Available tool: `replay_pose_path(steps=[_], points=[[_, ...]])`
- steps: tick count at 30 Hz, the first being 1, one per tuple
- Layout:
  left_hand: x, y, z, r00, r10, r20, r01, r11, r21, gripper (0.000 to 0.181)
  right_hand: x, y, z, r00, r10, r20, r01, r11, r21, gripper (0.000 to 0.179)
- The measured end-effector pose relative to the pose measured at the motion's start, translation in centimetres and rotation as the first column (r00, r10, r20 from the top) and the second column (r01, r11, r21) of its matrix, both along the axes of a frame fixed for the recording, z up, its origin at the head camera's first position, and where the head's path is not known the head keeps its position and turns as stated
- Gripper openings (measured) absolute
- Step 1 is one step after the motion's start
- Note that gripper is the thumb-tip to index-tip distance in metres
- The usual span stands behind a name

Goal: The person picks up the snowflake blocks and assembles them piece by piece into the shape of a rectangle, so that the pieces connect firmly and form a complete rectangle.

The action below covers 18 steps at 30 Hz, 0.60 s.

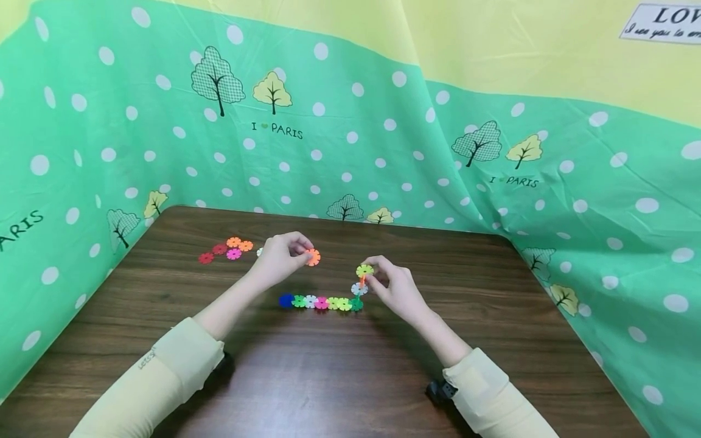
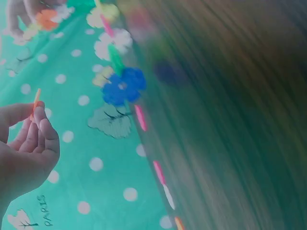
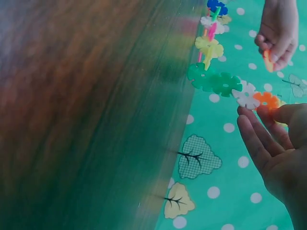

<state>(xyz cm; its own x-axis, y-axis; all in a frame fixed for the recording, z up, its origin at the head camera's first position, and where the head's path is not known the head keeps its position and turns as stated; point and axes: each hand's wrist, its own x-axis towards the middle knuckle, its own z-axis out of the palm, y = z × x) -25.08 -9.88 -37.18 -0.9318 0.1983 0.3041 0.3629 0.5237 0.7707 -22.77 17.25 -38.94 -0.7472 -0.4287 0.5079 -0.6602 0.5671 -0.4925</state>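
My left hand pinches a loose orange flower-shaped disc between thumb and fingers, above the table. In the left wrist view this orange disc shows edge-on. My right hand pinches the end of a chain of interlocked discs, at a yellow-green disc and the orange disc joined to it. From there the chain passes through a white disc to a dark green disc. It then bends left through yellow-green, pink, white and green discs to a blue disc.
Several loose discs lie on the wooden table at the back left: red, orange and pink. A white disc is partly hidden by my left hand. A green dotted curtain hangs behind the table.
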Motion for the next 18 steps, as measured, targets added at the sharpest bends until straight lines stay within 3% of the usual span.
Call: replay_pose_path(steps=[6,18], points=[[1.3,1.4,0.5,0.997,-0.020,0.076,0.011,0.992,0.123,0.011,0.2,0.0,0.0,0.999,-0.021,-0.034,0.021,0.999,0.024,0.019],[2.5,4.2,-0.2,0.976,-0.075,0.203,0.013,0.956,0.292,0.012,0.3,-0.2,0.1,0.995,-0.012,-0.099,0.008,0.999,-0.043,0.011]])
